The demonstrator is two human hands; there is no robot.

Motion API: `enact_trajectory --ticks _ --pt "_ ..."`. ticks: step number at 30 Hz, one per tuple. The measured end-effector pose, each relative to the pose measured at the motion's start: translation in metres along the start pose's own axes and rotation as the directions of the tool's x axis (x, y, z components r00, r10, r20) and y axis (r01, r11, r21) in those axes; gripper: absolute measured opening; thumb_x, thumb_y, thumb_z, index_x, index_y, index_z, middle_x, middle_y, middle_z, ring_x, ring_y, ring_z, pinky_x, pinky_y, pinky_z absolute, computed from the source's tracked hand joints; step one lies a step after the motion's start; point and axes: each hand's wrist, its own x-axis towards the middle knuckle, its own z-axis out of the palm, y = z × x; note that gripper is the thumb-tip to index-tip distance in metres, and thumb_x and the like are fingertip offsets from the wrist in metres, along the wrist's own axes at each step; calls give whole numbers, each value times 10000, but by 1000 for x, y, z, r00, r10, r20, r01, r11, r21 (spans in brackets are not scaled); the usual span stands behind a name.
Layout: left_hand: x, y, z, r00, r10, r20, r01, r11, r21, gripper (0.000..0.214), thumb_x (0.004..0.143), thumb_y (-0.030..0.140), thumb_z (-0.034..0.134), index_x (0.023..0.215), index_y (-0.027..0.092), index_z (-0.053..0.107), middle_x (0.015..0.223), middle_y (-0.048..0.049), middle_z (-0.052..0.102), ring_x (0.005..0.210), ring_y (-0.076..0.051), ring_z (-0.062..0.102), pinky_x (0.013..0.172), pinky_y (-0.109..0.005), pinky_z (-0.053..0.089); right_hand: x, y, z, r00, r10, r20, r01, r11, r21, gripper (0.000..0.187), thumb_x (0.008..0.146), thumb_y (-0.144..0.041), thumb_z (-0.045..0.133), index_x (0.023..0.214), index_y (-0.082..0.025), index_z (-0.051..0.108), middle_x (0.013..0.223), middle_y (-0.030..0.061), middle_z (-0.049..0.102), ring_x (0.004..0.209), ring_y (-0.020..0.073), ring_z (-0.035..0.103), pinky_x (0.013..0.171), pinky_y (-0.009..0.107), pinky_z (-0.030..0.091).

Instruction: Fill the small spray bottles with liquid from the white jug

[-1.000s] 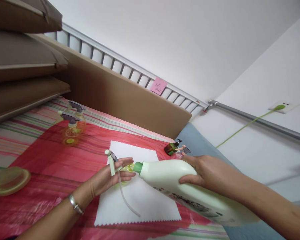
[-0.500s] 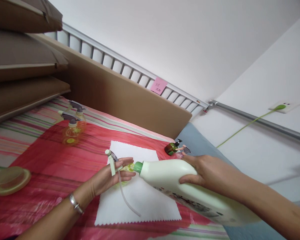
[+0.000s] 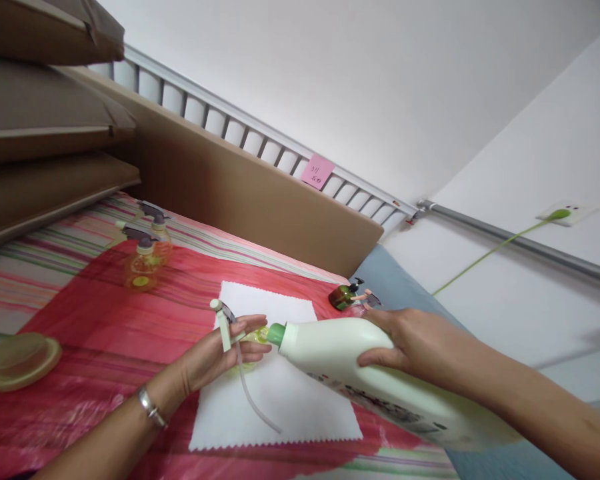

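My right hand (image 3: 400,340) grips a large pale green bottle (image 3: 340,340) and holds it tipped far over. Its green spout (image 3: 277,334) meets the mouth of a small yellow-tinted bottle (image 3: 260,335) standing on a white sheet with zigzag edges (image 3: 280,400). My left hand (image 3: 230,350) has a pale green trigger spray head (image 3: 224,325) between thumb and palm, its clear dip tube (image 3: 250,393) hanging down. The fingers of that hand lie around the small bottle's neck and hide part of it. Liquid flow cannot be made out.
Amber spray bottles (image 3: 143,267) stand at the back left. A round yellowish lidded dish (image 3: 23,360) lies at the left. A brown pump bottle (image 3: 341,297) and a pink spray bottle (image 3: 367,300) are beyond my right hand. A cardboard panel (image 3: 250,193) borders the back.
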Motion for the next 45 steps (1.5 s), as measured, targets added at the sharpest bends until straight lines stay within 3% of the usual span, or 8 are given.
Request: enact_trajectory --ticks 28,45 --pt "-1 0 1 1000 -2 -3 2 1000 5 396 829 394 513 1154 175 571 1417 -149 330 1084 -335 542 949 -454 340 -1 -5 -5 1000 13 11 -13 1000 -26 404 759 -615 485 855 -235 584 804 62 662 685 246 599 550 288 373" --pt "-1 3 4 999 0 -34 0 1000 15 407 803 413 548 1132 178 588 1408 -148 346 1071 -347 550 932 -455 355 -5 -1 4 1000 12 -8 -12 1000 28 367 773 -586 494 837 -232 571 798 59 666 691 241 607 570 281 404"
